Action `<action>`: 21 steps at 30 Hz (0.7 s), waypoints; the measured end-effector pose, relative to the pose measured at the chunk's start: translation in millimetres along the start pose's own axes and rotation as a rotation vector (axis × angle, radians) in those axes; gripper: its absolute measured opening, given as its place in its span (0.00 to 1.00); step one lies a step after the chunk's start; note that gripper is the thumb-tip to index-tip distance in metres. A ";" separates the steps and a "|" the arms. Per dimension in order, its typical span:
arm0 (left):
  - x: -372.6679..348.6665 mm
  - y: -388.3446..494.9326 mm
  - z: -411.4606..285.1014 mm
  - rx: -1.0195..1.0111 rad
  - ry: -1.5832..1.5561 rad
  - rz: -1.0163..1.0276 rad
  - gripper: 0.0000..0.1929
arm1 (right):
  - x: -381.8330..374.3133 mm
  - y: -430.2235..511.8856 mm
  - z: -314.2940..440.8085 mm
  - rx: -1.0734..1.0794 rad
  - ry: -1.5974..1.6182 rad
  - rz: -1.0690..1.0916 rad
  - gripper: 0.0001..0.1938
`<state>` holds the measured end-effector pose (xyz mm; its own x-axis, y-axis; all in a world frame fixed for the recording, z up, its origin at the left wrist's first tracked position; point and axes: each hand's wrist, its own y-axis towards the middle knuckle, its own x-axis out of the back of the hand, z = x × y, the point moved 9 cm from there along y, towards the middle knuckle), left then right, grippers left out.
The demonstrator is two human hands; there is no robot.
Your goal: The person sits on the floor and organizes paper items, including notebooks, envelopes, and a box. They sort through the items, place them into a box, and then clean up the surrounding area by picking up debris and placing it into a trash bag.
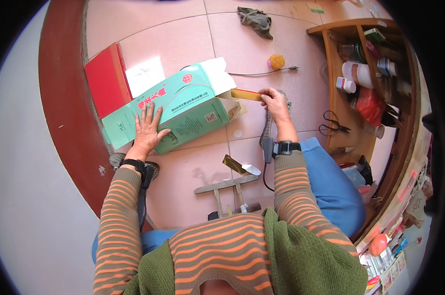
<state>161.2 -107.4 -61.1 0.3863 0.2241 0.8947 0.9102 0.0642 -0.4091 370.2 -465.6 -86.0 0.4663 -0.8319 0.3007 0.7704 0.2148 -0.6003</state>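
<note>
A green printed cardboard box [185, 107] lies on its side on the tiled floor, its white end flaps spread at the right. My left hand [148, 127] rests flat on it with the fingers apart. Between the thumb and fingers of my right hand [276, 103] is a narrow gold strip with a red edge [246, 94], whose far end reaches the box's flaps. A red folder-like panel [108, 81] and a white sheet [145, 76] lie beyond the box. Nearer to me, a gold strip piece [234, 164] lies by a wooden stool [226, 184].
At the right stands a wooden shelf [327, 66] with bottles and bags; black-handled scissors [333, 126] are beside it. A grey cloth [255, 22], an orange round object [277, 61] and a cable [259, 73] lie on the floor. A dark red border [56, 110] runs along the left.
</note>
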 end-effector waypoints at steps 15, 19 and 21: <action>-4.7 4.0 4.1 0.046 -0.090 -0.004 0.47 | -88.8 27.3 -2.5 -0.078 0.108 0.517 0.08; -9.1 5.5 6.3 0.033 -0.108 -0.005 0.47 | -132.3 32.0 14.4 0.004 -0.006 0.670 0.10; -11.8 5.9 7.9 0.039 -0.117 -0.005 0.47 | -141.0 34.0 12.7 -0.026 -0.108 0.747 0.11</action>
<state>160.9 -101.9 -75.4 0.3597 0.3355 0.8706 0.9047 0.1027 -0.4134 336.2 -334.5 -139.4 0.9017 -0.4145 -0.1232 0.2226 0.6892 -0.6895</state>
